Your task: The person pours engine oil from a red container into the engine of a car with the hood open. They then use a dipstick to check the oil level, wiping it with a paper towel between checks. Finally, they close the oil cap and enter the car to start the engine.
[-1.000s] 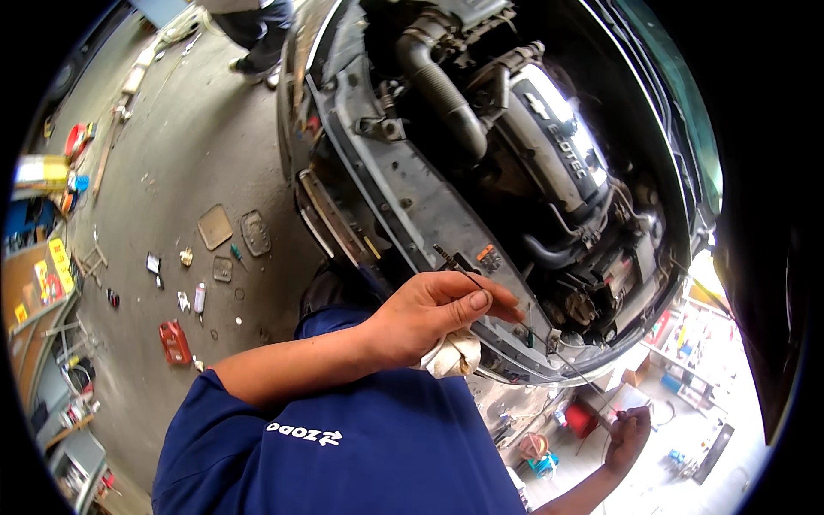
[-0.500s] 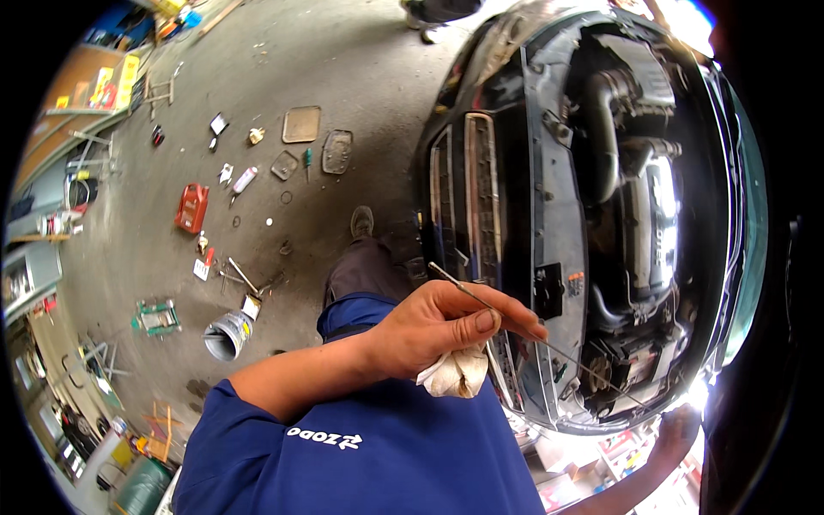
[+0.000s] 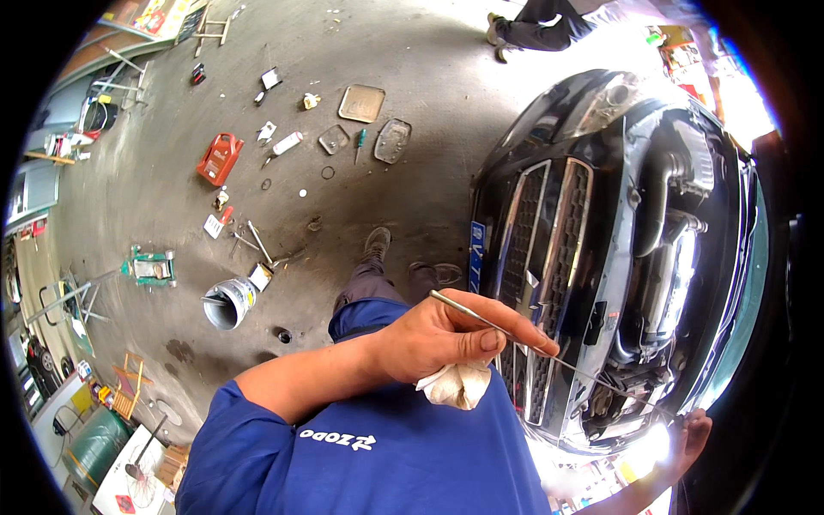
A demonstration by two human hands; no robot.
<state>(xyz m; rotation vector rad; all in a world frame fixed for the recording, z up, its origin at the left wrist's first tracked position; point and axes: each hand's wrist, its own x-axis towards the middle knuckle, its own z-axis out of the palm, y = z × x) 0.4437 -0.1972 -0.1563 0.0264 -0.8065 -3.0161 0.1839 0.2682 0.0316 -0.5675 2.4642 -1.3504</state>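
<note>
My left hand is closed in front of my body, pinching a long thin metal dipstick between thumb and fingers. A crumpled white rag or paper, stained brownish, is gripped in the same hand and hangs below the thumb. One end of the dipstick sticks out on the near left of the hand; the rest slants right across the car front. Its far end runs to my right hand, whose fingers look curled round it, partly washed out by glare. The black car has its hood up and its engine bare.
On the floor to the left lie a red jug, flat trays, a screwdriver, a grey bucket and a green floor jack. Another person's legs show at the top. A green drum stands at lower left.
The view has shifted, so the car sits farther right and lower, and more of the other person's legs shows. Both hands keep nearly the same hold on the dipstick.
</note>
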